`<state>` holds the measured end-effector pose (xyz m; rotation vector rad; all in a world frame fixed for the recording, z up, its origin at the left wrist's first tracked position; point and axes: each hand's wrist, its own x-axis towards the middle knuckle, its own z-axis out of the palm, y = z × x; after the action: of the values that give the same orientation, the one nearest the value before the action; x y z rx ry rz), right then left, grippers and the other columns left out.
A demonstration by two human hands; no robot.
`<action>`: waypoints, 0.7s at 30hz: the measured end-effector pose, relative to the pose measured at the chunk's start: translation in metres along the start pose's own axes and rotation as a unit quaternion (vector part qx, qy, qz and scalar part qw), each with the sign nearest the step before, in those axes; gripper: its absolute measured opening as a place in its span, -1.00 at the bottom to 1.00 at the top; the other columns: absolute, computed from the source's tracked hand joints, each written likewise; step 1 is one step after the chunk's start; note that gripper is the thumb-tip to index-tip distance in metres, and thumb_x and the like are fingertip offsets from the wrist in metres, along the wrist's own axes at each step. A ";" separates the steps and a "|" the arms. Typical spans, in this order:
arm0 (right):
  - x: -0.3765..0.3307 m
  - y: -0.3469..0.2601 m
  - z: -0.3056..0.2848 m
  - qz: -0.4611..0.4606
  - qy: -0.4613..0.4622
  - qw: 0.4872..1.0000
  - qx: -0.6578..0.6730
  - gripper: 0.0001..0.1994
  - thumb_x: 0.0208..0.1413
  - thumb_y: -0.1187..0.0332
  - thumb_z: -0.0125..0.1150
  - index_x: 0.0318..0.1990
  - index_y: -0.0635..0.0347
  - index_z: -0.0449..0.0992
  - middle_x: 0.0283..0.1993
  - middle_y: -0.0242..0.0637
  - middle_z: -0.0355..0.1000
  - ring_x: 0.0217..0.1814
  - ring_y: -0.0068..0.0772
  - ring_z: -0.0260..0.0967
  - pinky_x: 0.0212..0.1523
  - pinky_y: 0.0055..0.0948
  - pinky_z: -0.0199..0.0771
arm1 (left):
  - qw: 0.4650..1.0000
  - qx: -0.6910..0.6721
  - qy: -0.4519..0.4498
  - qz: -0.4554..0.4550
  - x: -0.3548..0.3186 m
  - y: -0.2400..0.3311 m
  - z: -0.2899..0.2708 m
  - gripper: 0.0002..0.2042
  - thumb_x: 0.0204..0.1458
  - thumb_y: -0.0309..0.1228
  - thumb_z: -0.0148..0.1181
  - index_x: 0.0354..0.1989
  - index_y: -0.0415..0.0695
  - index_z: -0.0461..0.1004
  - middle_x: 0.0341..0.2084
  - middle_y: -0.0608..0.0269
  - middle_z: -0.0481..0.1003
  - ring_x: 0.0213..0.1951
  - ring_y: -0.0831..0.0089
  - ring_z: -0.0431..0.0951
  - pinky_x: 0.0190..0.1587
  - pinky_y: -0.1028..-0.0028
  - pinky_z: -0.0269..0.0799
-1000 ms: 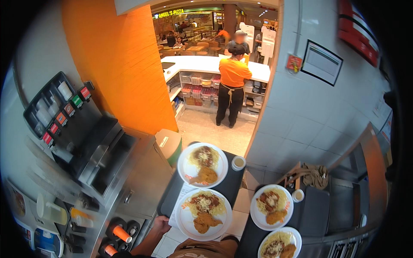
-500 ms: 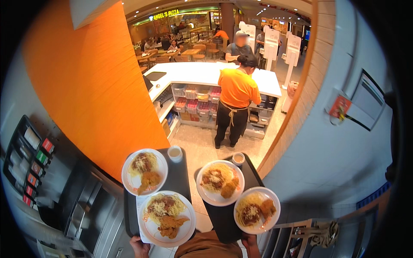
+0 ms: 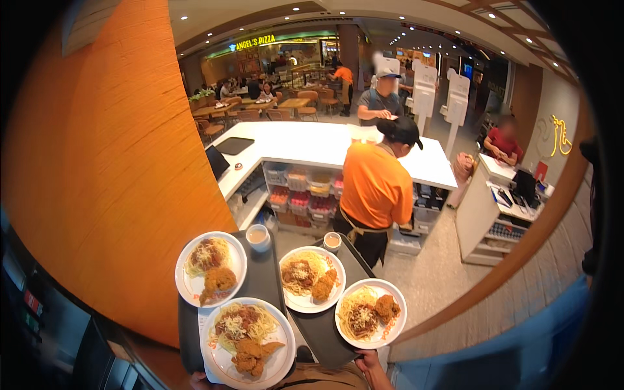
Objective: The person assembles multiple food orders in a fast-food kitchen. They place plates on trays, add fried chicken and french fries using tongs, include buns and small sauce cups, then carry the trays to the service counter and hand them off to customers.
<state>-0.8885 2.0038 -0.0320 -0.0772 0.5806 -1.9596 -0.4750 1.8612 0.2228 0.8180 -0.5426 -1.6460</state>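
My left hand shows at the bottom edge, gripping the near end of a dark serving tray. On it are two white plates, a far one and a near one, each with spaghetti and fried chicken, plus a cup of light brown liquid. My right hand holds the near right edge of a second dark tray. This bears two similar plates, a far one and a near one, and a small brown-filled cup. Both hands' fingers are largely hidden below the trays.
An orange wall stands close on the left. Ahead, a worker in an orange shirt is at a white counter, facing a customer in a cap. Another counter stands right, beyond a curved wooden edge.
I have moved forward with both trays, so the counter and worker are nearer. The view has opened on the right, showing another counter and a seated person in red.
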 end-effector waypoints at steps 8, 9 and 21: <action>-0.013 -0.005 0.050 0.008 0.096 0.995 -0.036 -0.38 -0.21 0.75 0.09 0.16 0.37 0.34 0.11 -0.07 0.42 0.17 -0.11 0.36 0.24 -0.21 0.33 | 0.998 -0.010 0.032 -0.045 -0.025 0.022 0.000 -0.23 -0.36 -0.26 0.00 0.18 -0.40 0.29 0.12 -0.10 0.40 0.16 -0.05 0.38 0.30 0.08 0.22; -0.014 -0.011 0.054 0.015 0.031 0.999 0.022 -0.38 -0.20 0.75 0.07 0.18 0.37 0.31 0.13 -0.05 0.40 0.18 -0.09 0.35 0.26 -0.18 0.31 | 0.999 -0.007 0.024 -0.042 -0.031 0.022 0.003 -0.24 -0.36 -0.27 0.00 0.16 -0.40 0.30 0.12 -0.09 0.39 0.16 -0.04 0.39 0.29 0.09 0.22; -0.011 -0.011 0.079 -0.022 0.028 0.996 0.081 -0.32 -0.24 0.80 0.02 0.20 0.31 0.27 0.15 -0.10 0.38 0.20 -0.08 0.34 0.26 -0.10 0.33 | 0.999 -0.031 0.020 -0.038 -0.061 0.027 -0.047 -0.32 -0.34 -0.31 0.00 0.08 -0.41 0.37 0.06 -0.09 0.45 0.11 -0.01 0.44 0.27 0.09 0.27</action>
<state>-0.8687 1.9885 0.0444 0.0670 0.4569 -2.0506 -0.4157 1.9177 0.2258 0.8334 -0.4346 -1.7044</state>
